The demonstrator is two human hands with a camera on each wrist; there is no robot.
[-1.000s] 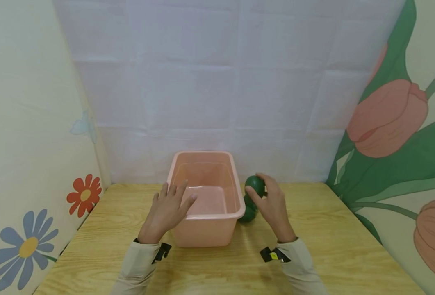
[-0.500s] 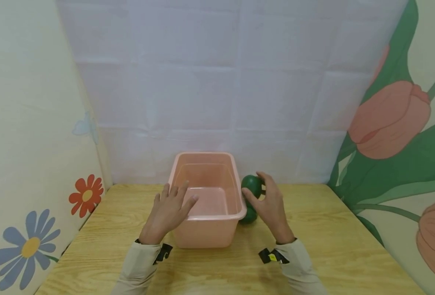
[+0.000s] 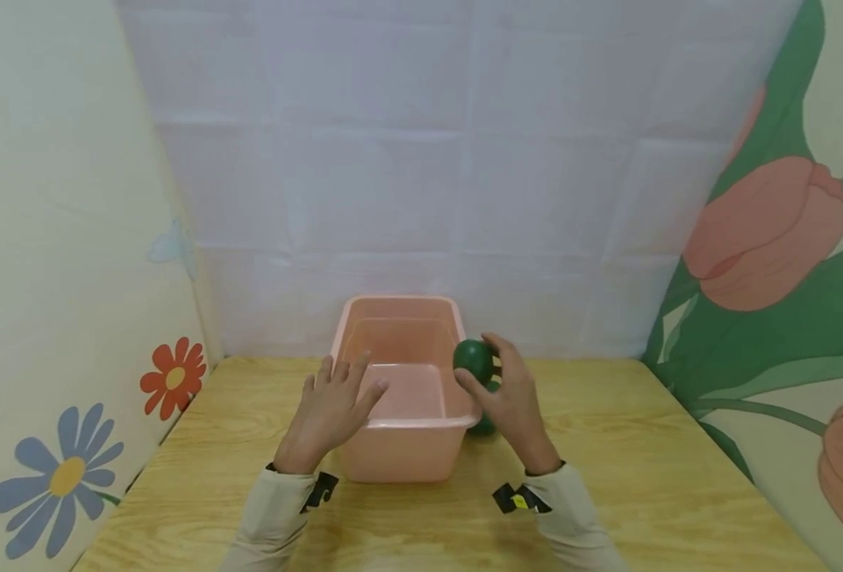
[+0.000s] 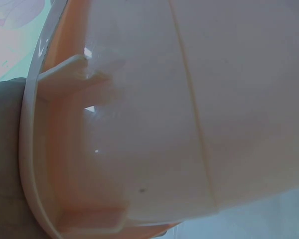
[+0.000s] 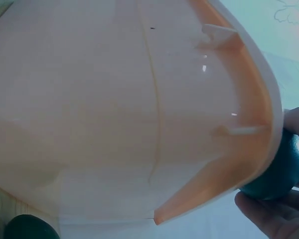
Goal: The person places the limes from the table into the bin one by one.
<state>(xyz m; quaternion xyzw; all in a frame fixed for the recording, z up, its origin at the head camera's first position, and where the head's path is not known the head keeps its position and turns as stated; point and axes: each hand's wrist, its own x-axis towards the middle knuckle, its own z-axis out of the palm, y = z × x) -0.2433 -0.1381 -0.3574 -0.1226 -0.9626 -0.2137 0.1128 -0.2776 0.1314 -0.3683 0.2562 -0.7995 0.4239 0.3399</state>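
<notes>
A dark green, smooth, round object (image 3: 473,361) is held between the thumb and fingers of my right hand (image 3: 510,401), at the right rim of a pink plastic tub (image 3: 407,453). From the right wrist view, the held green object (image 5: 276,172) shows beyond the tub's rim, partly hidden by it. Another dark green round object (image 3: 484,427) lies on the table against the tub's right side, partly covered by my right hand. My left hand (image 3: 324,413) has its fingers spread over the tub's left front part and holds nothing.
The tub stands on a wood-grain table (image 3: 607,445), near a white cloth backdrop (image 3: 364,175). Flower-printed panels (image 3: 771,238) flank the table on both sides.
My right hand has moved left with the green round object, from beside the tub to its right rim. The left hand keeps nearly the same place, fingers still spread.
</notes>
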